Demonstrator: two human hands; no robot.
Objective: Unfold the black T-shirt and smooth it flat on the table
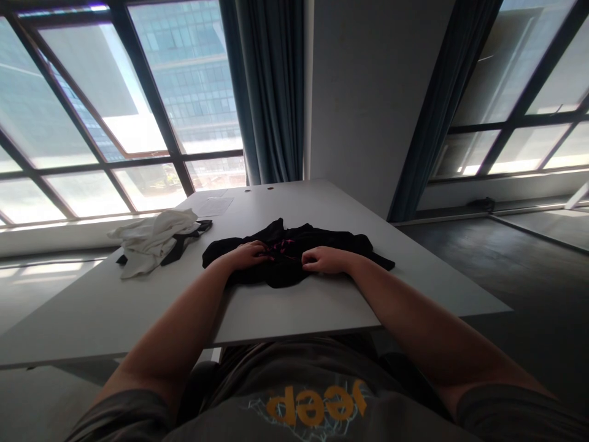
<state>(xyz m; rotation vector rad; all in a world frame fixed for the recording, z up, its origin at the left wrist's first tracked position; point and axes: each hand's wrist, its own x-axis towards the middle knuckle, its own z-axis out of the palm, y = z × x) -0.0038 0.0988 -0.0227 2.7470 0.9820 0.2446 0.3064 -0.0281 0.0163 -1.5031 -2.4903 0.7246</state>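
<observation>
Head view: rumpled black cloth garment (285, 276) lay bunched, unflattened, near front edge of counter (294, 313); left hand (251, 254), right hand (323, 260) touched it, grip unclear.

white cloth (150, 239) heaped left | pale sheet (214, 206) just beyond | blue curtains (276, 92) | grey wall (368, 92) | windows (184, 73)

It was too dim to tell whether the right hand (322, 259) pinched the black garment (285, 274), whose small pink marks (286, 245) were too blurred to make out, while the left hand (250, 254) covered some of its folds. A white cloth (154, 234) hid part of the dark piece (175, 252) beneath it, and the frame's left edge cropped the table (92, 313).
</observation>
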